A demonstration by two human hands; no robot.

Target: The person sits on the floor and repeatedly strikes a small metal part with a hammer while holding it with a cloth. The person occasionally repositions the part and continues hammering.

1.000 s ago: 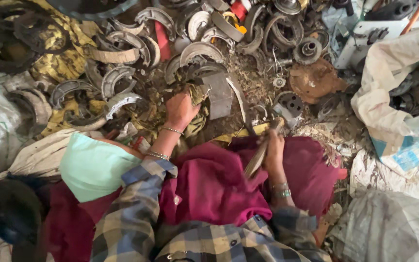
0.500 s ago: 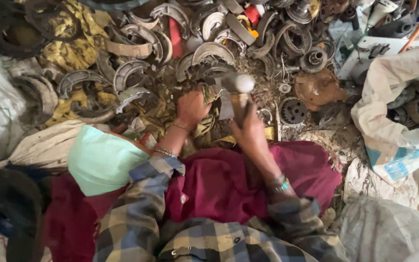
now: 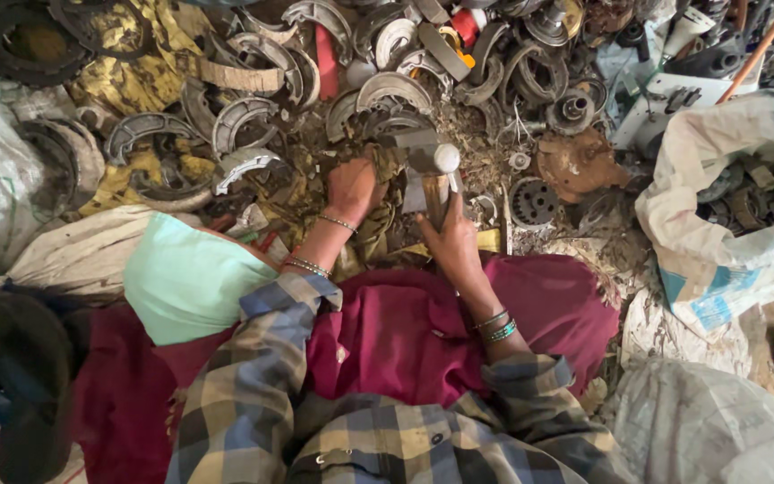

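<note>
The right hand point(image 3: 452, 244) clenches the wooden handle of a steel-headed hammer point(image 3: 436, 170), its head over a curved grey metal brake shoe point(image 3: 393, 90) pile; the left hand point(image 3: 349, 188), fingers closed, presses down on scrap beside it

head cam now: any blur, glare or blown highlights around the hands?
Head view: light is soft and even, with no hard shadows. The hammer head shows a small bright highlight. The right hand gripping its handle and the left hand on the scrap look only slightly soft. The white sack at right is bright, near clipping. Corners bend a little from the wide lens.
</note>
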